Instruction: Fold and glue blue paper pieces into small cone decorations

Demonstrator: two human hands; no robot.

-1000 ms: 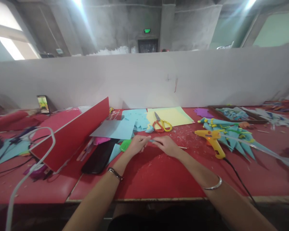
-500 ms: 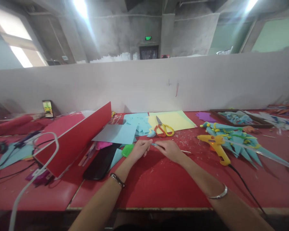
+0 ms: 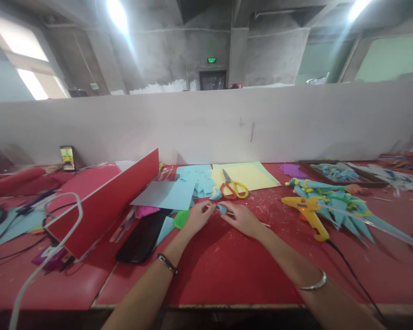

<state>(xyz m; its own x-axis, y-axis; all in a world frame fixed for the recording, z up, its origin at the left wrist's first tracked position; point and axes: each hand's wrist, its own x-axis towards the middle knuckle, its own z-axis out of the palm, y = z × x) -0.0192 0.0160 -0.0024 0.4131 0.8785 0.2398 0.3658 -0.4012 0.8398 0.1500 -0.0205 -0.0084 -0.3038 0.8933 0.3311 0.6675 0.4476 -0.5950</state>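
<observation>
A small curled piece of light-blue paper (image 3: 221, 209) is held between my two hands above the red tabletop. The fingertips of my left hand (image 3: 198, 217) are pinched together at its left edge. My right hand (image 3: 243, 220) grips it from the other side, thumb and fingers closed round it. Just beyond them lie scissors (image 3: 240, 189) with red and yellow handles, beside a blue paper scrap (image 3: 216, 194). A green bundle (image 3: 181, 220) sits next to my left wrist. Part of a thin white stick (image 3: 265, 224) shows past my right hand.
Blue paper pieces (image 3: 196, 176) and yellow sheets (image 3: 254, 176) lie at the back. At the right are a yellow glue gun (image 3: 309, 215), blue paper cones (image 3: 342, 208) and a tray (image 3: 371, 181). A black phone (image 3: 142, 238) and an upright red board (image 3: 106, 206) stand left.
The blue paper piece shows more between my fingers and looks curled rather than flat. My left fingers have bent in around its edge. The view has tilted slightly upward.
</observation>
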